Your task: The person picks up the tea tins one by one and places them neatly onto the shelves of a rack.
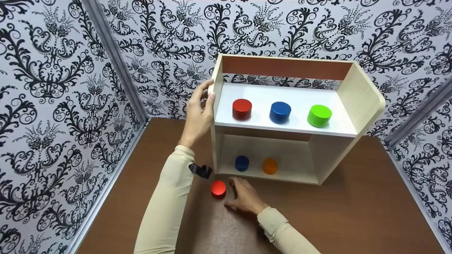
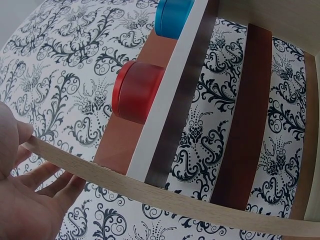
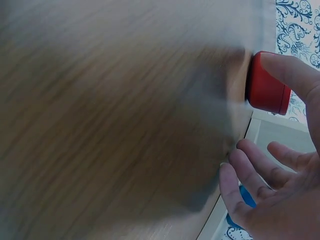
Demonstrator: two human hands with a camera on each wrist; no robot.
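My left hand (image 1: 198,114) grips the front edge of the left side panel of a two-level wooden shelf (image 1: 365,95). In the left wrist view its thumb and fingers lie on either side of that panel (image 2: 115,182). My right hand (image 1: 247,199) is low over the table, its fingers spread and holding nothing. Just left of it, a red round tin (image 1: 218,189) stands on the table in front of the shelf. In the right wrist view the thumb overlaps this red tin (image 3: 267,90); whether they touch I cannot tell.
On the white upper board stand a red tin (image 1: 242,109), a blue tin (image 1: 280,113) and a green tin (image 1: 319,115). Another blue tin (image 1: 242,163) and an orange tin (image 1: 270,166) occupy the lower level. Patterned walls (image 1: 169,53) enclose the brown table (image 1: 374,197).
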